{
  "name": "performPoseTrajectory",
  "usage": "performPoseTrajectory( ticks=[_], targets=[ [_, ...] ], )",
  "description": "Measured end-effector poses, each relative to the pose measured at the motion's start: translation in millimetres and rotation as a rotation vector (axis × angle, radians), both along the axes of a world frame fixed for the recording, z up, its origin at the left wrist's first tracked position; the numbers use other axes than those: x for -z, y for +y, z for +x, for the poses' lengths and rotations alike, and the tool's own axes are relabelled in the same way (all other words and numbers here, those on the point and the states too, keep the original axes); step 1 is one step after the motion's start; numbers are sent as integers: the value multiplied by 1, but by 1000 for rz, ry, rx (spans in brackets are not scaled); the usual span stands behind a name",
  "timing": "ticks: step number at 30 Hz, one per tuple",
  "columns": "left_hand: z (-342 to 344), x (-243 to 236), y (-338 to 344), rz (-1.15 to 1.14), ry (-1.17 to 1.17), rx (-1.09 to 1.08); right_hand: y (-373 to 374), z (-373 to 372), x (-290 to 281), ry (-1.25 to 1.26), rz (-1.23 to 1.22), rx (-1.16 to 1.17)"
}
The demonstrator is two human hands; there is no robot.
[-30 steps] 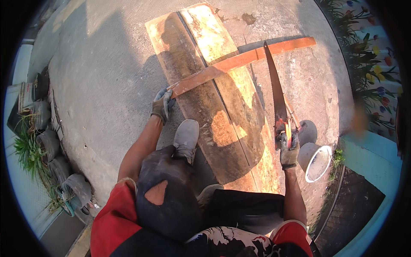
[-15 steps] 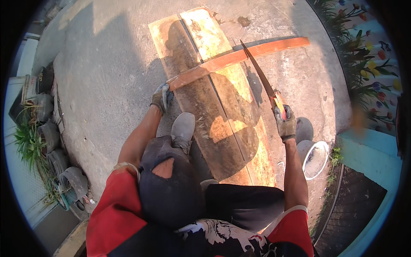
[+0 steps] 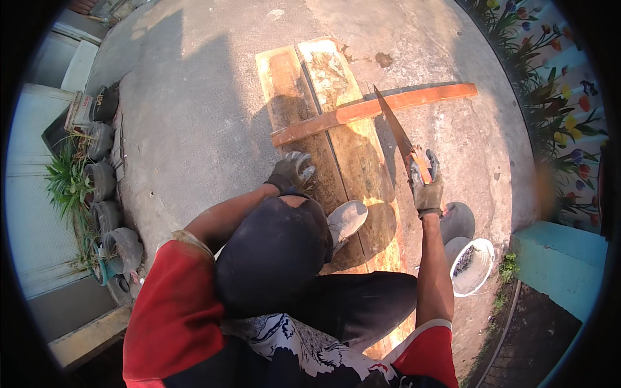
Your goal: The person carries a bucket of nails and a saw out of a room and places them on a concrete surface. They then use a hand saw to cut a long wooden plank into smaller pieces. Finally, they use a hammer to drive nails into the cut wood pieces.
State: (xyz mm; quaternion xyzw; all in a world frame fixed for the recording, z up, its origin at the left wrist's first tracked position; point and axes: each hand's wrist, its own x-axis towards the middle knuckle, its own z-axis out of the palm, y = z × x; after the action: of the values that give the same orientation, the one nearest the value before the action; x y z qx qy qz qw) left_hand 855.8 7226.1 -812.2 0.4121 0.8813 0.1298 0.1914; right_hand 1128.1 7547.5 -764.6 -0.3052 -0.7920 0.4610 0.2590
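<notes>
A gloved right hand of mine (image 3: 425, 184) is closed around the orange handle of a handsaw (image 3: 396, 123). The saw's blade points up and away, its tip close beside a long reddish-brown wooden plank (image 3: 362, 110). That plank lies crosswise over a low bench of two weathered boards (image 3: 343, 165); its right end juts out past them. My left hand (image 3: 292, 171), also gloved, is just below the plank's left end, over the boards' left edge. Its fingers are bent but apart, with nothing in them. My shoe (image 3: 347, 220) rests on the boards near that hand.
To the right, a white bucket (image 3: 472, 266) stands beside a light-blue low wall (image 3: 563, 258). A flower-painted panel (image 3: 563, 110) runs along the far right. Several dark plant pots (image 3: 100, 181) line the left side of the concrete ground (image 3: 194, 116).
My left hand has let go of the plank's left end and come nearer. My foot has moved from the ground onto the boards. The saw stays in my right hand.
</notes>
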Motion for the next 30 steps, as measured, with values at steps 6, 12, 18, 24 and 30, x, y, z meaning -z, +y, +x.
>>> performPoseTrajectory(
  ticks=[6, 12, 18, 24, 30],
  targets=[
    [-55, 64, 193, 341, 227, -99, 3, -3, -29, -107, -298, -69],
    [-48, 74, 298, 91, 52, -347, 20, -10, -39, -124, -149, -85],
    [-53, 72, 296, 116, 157, -378, 24, -21, 6, -77, -177, -116],
    [-52, 71, 300, 171, 251, -367, 37, -22, 14, -76, -136, -221],
    [-51, 76, 300, 215, 275, -371, 22, -1, 52, 57, -522, -125]
  ],
)
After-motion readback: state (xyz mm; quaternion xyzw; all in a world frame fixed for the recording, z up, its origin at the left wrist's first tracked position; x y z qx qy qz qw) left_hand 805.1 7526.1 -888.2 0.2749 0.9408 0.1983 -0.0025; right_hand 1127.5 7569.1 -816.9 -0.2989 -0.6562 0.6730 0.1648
